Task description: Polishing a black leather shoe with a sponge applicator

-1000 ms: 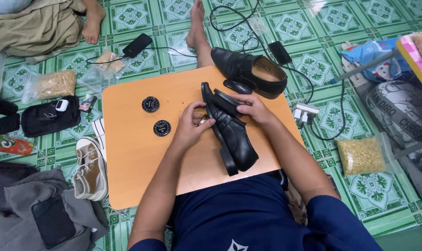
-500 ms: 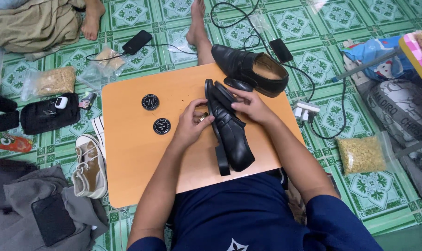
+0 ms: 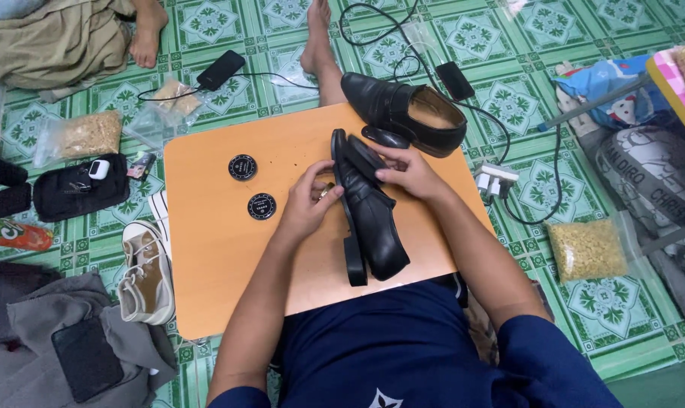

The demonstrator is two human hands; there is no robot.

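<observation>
The black leather shoe (image 3: 370,214) lies on its side on the orange worktop (image 3: 206,234), sole edge turned left. The left hand (image 3: 306,202) presses its fingers against the sole side; the right hand (image 3: 410,171) clasps the toe end. Risk: the smooth, glossy leather could slip from this light grip and knock the two round black tins (image 3: 261,206) nearby. A second matching shoe (image 3: 403,112) stands upright behind.

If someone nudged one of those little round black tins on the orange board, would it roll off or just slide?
Probably slide. Each round tin lies flat on its wide face on the orange board, so it should not roll unless tipped on edge. It looks small and likely light, and the smooth board may let it skid easily.
</observation>
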